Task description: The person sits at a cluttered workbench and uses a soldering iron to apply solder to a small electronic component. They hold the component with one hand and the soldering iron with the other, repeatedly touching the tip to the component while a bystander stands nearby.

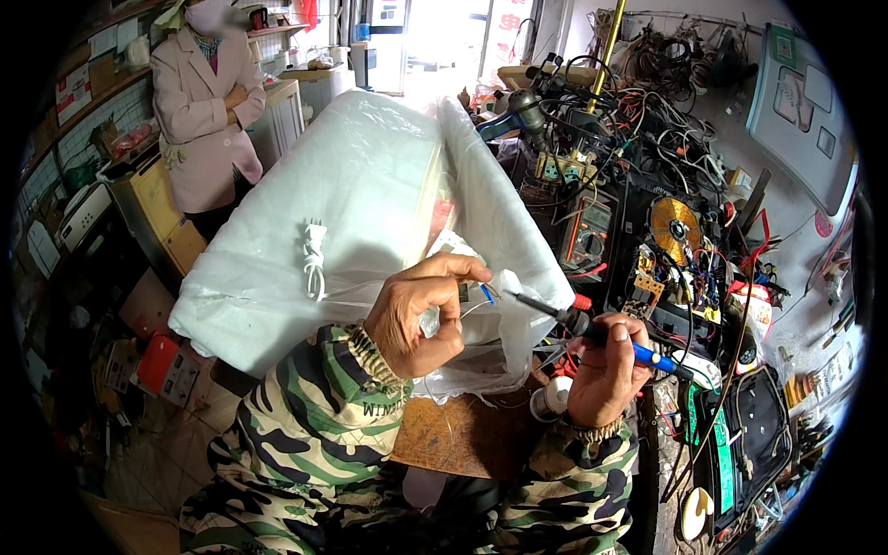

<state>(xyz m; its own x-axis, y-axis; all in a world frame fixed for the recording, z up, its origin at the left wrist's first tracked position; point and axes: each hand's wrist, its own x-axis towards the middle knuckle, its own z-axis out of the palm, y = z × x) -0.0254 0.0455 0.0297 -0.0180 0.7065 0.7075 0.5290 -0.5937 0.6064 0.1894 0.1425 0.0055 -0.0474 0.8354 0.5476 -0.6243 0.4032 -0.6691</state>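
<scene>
My right hand [606,375] is wrapped round a soldering iron [578,324] with a dark shaft and a blue rear end. Its tip points left, close to a short blue wire end [487,293]. My left hand [421,310] is closed, its index finger stretched beside that wire end. A thin silvery wire [472,307] runs out from its fingers, and more of it hangs below. Both hands are over a large bulky thing wrapped in translucent white plastic [342,185]. On the wrapping lies a bundled white power cord [314,259].
At the right, a bench holds a multimeter [587,231], a copper coil [675,228], circuit boards and tangled cables [666,120]. A white spool [555,396] is near my right wrist. Bare brown wood [462,439] shows in front of me. A person [205,120] stands at the far left, arms folded.
</scene>
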